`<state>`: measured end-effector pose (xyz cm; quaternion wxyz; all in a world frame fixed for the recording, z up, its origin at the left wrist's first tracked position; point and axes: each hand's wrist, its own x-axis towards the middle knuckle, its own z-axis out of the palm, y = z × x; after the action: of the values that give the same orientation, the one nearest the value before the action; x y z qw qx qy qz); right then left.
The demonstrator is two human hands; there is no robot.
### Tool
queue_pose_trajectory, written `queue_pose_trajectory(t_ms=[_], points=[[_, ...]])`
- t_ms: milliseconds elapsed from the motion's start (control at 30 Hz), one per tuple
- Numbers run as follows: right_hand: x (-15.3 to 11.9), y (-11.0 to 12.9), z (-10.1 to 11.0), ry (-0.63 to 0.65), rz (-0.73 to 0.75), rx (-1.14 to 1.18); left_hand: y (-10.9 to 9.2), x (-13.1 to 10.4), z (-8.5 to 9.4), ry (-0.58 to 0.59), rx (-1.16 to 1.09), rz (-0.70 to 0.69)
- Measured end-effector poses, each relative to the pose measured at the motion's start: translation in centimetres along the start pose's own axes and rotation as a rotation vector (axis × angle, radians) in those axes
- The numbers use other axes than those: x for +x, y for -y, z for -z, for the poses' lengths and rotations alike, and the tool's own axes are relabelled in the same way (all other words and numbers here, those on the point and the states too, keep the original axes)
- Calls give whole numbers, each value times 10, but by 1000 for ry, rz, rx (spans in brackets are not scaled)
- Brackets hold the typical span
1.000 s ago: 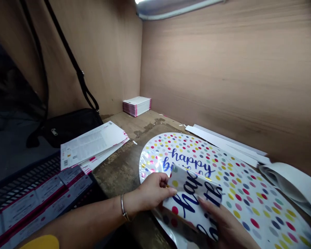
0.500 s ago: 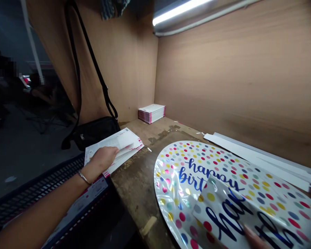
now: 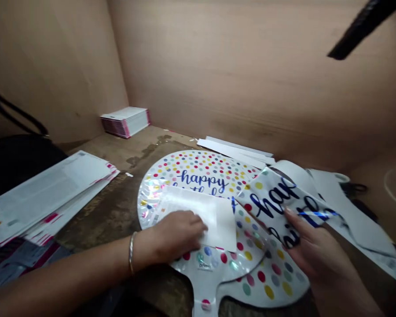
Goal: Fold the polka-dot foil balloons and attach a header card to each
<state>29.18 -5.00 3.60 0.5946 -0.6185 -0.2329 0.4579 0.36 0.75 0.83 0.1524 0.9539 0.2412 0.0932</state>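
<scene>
My left hand (image 3: 180,235), with a bangle at the wrist, has its fingers curled on a printed white card sleeve (image 3: 222,220). The sleeve is over a flat foil balloon (image 3: 166,171) with coloured dots and blue "happy birthday" lettering. The balloon's white tail points towards me, and another dotted foil balloon (image 3: 273,284) lies partly beneath it. On the right, my right hand (image 3: 323,255) pinches a folded foil balloon (image 3: 272,198) with large blue letters, thumb on top. Motion slightly blurs my left fingers.
Fanned white card sleeves (image 3: 49,193) with pink edges lie at the left. A neat stack of sleeves (image 3: 128,121) stands in the back corner. White paper strips (image 3: 234,149) lie along the wooden back wall (image 3: 234,75). A black bag (image 3: 16,158) sits at far left.
My left hand has moved right from the fanned sleeves with a card sleeve, now over the flat balloon. The view has turned right, and my right hand with the folded balloon shows more fully.
</scene>
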Motion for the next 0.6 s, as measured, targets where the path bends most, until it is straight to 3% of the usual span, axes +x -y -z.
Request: queue_pose_trajectory(t_ms=[100,200,400,600], points=[[-1,6,-9,-56,-140,122,24,15,5,2,19,109],[3,-1,-17,-20,-260,68,42,21,4,108,27,143],[-5,-19,-58,182,-386,-60,42,17,-11,112,0,158],[-16,-21,-89,286,-517,-32,41,12,-10,86,-77,168]])
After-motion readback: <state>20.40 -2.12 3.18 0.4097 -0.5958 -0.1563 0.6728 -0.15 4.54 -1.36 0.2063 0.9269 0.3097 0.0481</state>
